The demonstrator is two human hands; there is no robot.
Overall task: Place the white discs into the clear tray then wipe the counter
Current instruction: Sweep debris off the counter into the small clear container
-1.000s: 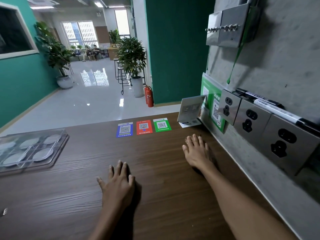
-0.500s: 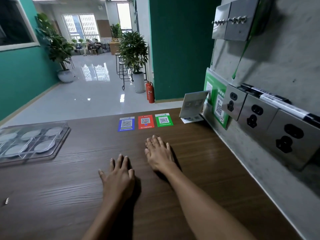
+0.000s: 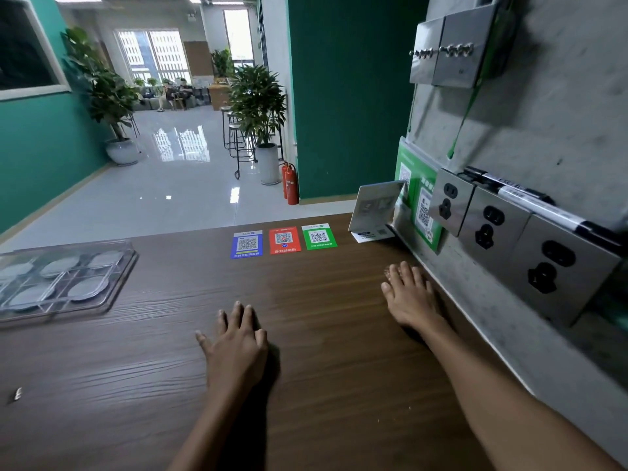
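Note:
The clear tray [image 3: 117, 279] lies at the left of the dark wooden counter [image 3: 323, 375], with several white discs [image 3: 88, 287] sitting in its compartments. My left hand [image 3: 238, 345] rests palm down on the middle of the counter, fingers slightly spread, holding nothing. My right hand [image 3: 411, 297] lies flat on the counter close to the grey wall on the right, fingers pointing away from me. No cloth shows under either hand.
Blue [image 3: 247, 244], red [image 3: 284, 240] and green [image 3: 318, 236] QR stickers lie near the counter's far edge. A small card stand [image 3: 375, 207] stands in the far right corner. Metal sockets [image 3: 492, 226] jut from the wall. A tiny scrap [image 3: 17, 394] lies at the left.
My right hand slid left to the middle of the counter, then back right to the wall. The left hand stayed in place. The tray has not moved.

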